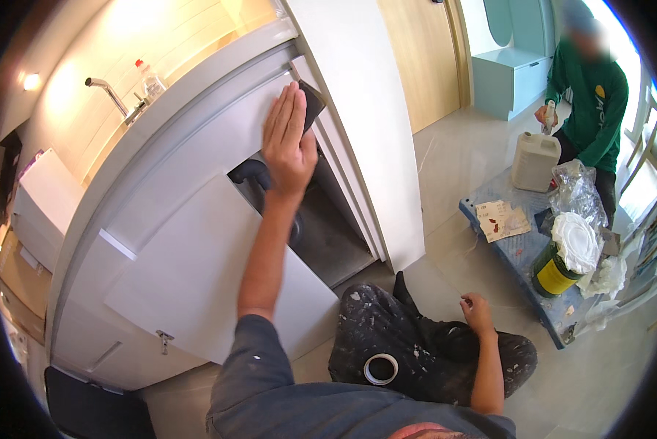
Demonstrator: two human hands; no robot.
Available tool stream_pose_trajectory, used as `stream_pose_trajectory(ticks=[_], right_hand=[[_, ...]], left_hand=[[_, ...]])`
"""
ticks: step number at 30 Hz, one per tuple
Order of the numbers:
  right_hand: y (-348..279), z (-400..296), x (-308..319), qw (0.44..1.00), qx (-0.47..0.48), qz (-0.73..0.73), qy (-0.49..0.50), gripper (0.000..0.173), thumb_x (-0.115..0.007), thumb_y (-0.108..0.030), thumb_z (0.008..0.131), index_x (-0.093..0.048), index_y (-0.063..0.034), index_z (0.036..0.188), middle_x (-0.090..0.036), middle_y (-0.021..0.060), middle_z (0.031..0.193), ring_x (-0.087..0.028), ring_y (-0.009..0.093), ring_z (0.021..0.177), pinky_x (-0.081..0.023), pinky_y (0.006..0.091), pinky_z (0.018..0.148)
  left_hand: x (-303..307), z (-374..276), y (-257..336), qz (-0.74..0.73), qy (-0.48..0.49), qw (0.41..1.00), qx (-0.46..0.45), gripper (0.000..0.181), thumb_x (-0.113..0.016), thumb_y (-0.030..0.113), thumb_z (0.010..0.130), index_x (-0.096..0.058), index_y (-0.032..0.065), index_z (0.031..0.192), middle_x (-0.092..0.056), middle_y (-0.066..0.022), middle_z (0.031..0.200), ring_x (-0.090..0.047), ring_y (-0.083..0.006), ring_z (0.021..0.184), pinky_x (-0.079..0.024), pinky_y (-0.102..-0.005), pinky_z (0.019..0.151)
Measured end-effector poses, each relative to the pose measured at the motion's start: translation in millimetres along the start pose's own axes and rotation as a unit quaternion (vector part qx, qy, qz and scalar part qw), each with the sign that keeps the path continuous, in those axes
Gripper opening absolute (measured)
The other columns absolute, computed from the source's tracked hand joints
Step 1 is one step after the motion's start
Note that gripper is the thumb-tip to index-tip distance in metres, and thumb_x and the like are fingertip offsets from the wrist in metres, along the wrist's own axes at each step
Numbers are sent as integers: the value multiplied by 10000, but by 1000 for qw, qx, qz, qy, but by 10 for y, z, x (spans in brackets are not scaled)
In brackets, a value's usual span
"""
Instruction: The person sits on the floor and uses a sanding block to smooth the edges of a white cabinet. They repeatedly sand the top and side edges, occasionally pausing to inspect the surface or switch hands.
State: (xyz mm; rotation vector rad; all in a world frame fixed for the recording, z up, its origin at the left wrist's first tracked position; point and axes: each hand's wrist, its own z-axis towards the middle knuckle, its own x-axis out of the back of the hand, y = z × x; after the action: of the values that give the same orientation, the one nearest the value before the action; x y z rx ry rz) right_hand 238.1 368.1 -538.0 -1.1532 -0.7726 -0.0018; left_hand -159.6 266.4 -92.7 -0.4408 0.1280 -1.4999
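My left hand (290, 137) is raised against the upper right corner of a white sink cabinet (251, 118), fingers straight and together. It holds a dark flat pad (312, 105), perhaps sandpaper, at the cabinet's frame; the palm side is hidden. Below that wrist, the cabinet opening (334, 225) shows black drain piping (251, 171). A white door panel (207, 263) with a metal hinge stands tilted over part of the front. Over my crossed legs, my right hand (477, 314) hangs with loosely curled fingers and no visible object. A roll of tape (366, 369) lies on my paint-spotted trousers (361, 329).
To the right, a blue platform (504, 258) bears a jerrycan (534, 162), an open can (553, 271), clear plastic (578, 184) and cardboard pieces (501, 219). Behind it, a person (597, 110) in green holds a light-coloured object. A white wall panel (369, 126) borders the cabinet.
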Motion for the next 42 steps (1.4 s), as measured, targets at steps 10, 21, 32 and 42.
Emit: stream_pose_trajectory(ticks=[10,21,32,42], right_hand=[[-77,-17,-45,1000,-2,8,-8,187,-746,-69,865,-732,19,1030,-728,188,968,-711,316,824,-558,395,755],[-57,7,-7,999,29,-21,-3,168,-737,-62,850,-727,21,995,-718,192,917,-702,334,809,-549,407,741],[2,-23,-26,1000,25,-11,7,178,-739,-71,841,-729,20,994,-716,189,909,-699,337,811,-548,410,748],[51,-18,-47,999,17,-30,-3,186,-745,-89,839,-737,2,1001,-720,184,917,-701,336,821,-551,414,758]], left_hand=[[594,506,-526,202,-312,868,-329,452,-570,41,939,-644,78,1384,-606,-88,1479,-545,-204,1402,-342,-417,1205],[490,700,-785,206,-362,829,-372,458,-564,95,973,-623,105,1427,-571,-94,1515,-536,-222,1407,-383,-412,1194],[504,692,-732,238,-342,851,-318,516,-560,38,923,-595,57,1438,-520,-107,1560,-466,-237,1465,-325,-450,1233],[517,747,-835,257,-331,845,-332,476,-543,57,951,-607,48,1422,-539,-85,1546,-472,-225,1459,-324,-441,1230]])
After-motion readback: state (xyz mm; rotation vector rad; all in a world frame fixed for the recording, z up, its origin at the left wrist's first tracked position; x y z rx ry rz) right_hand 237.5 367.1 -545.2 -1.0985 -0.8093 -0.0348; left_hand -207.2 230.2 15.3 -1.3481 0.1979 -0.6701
